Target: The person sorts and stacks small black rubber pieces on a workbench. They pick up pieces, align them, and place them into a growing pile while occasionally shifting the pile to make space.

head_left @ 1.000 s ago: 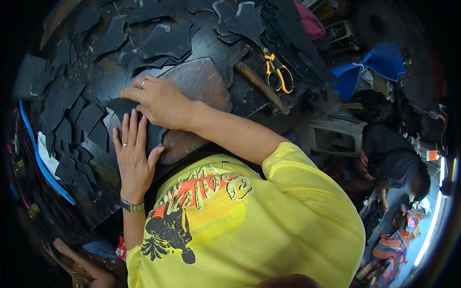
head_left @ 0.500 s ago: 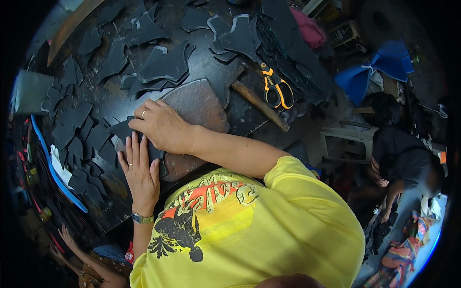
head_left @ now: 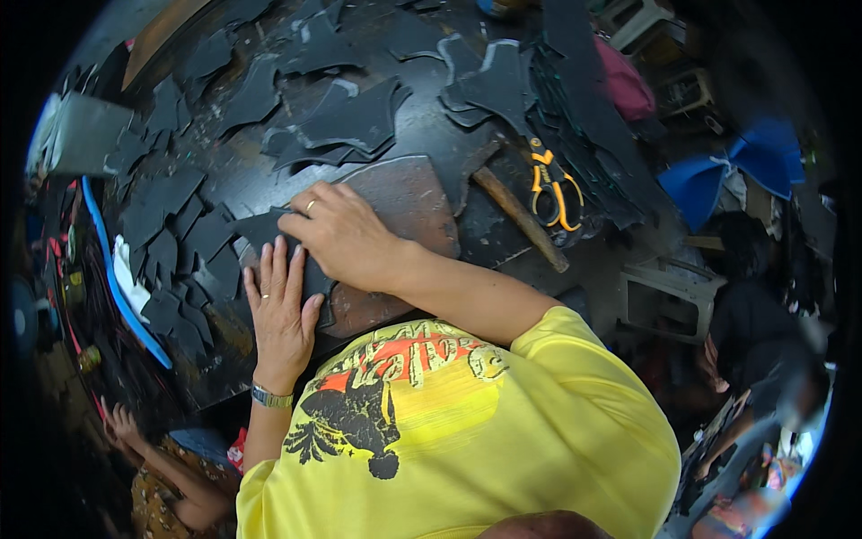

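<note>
A flat black sheet piece point(head_left: 314, 282) lies on a worn reddish-brown slab point(head_left: 420, 199) on the table. My left hand point(head_left: 282, 310) rests flat on this piece, its fingers straight and close together. Just above it, my right hand point(head_left: 346, 238) presses on the same piece with bent fingers closed at its upper edge. The right fingertips are partly hidden, and both hands cover much of the piece. To the right of the slab lie a wooden-handled hammer point(head_left: 519, 218) and scissors point(head_left: 555, 187) with black and orange handles.
Several cut black pieces point(head_left: 355, 117) lie scattered over the dark table, with more stacked at left point(head_left: 162, 216). A blue strip point(head_left: 117, 274) runs along the left edge. A plastic stool point(head_left: 669, 301) stands at right. Other people are at lower left point(head_left: 180, 476) and far right point(head_left: 763, 332).
The whole view has shifted, so the table and tools appear farther right. Both hands keep nearly the same place on the black sheet piece.
</note>
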Demonstrator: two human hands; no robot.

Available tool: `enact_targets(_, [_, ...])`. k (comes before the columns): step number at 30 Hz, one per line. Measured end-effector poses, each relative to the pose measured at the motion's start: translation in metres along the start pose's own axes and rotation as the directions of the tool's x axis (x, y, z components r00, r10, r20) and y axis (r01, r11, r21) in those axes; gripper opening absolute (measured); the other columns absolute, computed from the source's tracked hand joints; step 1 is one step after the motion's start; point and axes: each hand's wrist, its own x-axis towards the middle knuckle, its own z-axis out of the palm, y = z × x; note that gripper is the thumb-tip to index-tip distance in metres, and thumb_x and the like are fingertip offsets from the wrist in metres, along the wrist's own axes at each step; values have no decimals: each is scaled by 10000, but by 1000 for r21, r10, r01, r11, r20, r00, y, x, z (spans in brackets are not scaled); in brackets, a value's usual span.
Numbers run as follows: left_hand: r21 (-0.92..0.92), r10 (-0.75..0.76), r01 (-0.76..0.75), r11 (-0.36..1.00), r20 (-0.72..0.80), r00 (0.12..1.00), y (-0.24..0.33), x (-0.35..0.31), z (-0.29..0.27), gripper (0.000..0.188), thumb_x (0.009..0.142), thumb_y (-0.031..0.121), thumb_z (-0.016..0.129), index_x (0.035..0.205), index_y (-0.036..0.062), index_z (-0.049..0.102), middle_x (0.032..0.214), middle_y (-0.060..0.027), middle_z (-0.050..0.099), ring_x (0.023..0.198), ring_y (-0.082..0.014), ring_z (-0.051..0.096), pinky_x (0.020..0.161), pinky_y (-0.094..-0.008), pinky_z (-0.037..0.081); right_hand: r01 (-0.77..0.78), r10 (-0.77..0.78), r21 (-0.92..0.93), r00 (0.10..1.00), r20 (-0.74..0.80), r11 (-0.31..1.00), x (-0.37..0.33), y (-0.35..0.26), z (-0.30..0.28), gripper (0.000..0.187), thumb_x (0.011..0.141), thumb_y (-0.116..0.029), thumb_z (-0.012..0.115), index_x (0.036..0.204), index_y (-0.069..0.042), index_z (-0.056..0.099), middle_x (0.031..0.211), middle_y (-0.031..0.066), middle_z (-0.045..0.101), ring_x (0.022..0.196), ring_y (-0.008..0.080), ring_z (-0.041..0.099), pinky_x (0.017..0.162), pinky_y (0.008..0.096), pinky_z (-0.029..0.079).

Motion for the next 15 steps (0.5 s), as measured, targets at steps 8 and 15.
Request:
enact_targets(8, [-12,8,-8,1000,51,999,-1,-2,-5,750,937,491,563,1538,95,355,1624,-152,261,1515,-310,210,1193,-597,94,-4,3,18,996,91,1000,1,-1,-12,323,779,-44,668,1102,-55,659,1149,116,627,1114,306,568,933,424,456])
enact_targets(15, [-26,20,-19,999,58,998,-7,0,-4,728,943,506,541,1536,121,369,1625,-123,271,1511,-292,224,1183,-618,104,-31,29,80,999,23,996,5,-2,-17,294,787,-24,693,1079,-49,677,1096,111,656,1055,302,599,903,413,469])
